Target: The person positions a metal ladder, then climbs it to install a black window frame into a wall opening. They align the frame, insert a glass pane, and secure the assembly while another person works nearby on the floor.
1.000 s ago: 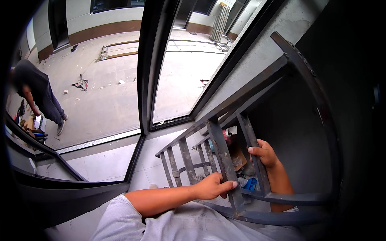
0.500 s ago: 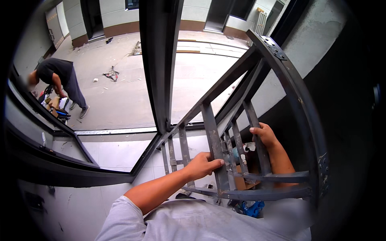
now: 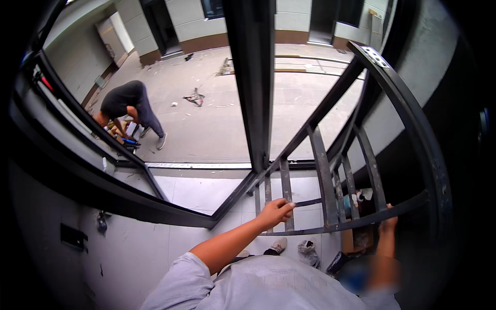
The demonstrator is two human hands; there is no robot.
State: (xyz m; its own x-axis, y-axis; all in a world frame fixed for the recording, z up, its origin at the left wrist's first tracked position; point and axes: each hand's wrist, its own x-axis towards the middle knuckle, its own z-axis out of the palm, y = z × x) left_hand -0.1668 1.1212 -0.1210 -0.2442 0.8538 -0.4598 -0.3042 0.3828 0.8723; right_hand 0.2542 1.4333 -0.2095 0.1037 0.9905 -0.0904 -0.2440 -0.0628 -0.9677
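A dark metal stepladder (image 3: 321, 168) leans at a slant in front of me, its hinged top toward the upper right and its feet by the door frame. My left hand (image 3: 273, 214) is closed at one of the lower rungs, fingers curled, thumb toward the right. My right hand (image 3: 388, 222) grips the near side rail from below, close to a higher rung; only the fingertips show above the rail. Paint spots mark the rungs.
A black door frame (image 3: 251, 103) stands just beyond the ladder, with an open glazed leaf at left. Outside, a person (image 3: 128, 103) bends over a box of tools. A cardboard box (image 3: 348, 241) and a plastic bag (image 3: 308, 250) lie near my feet.
My left hand has shifted to a rung nearer the ladder's feet. My right hand has moved from a rung to the near side rail. The view has turned left.
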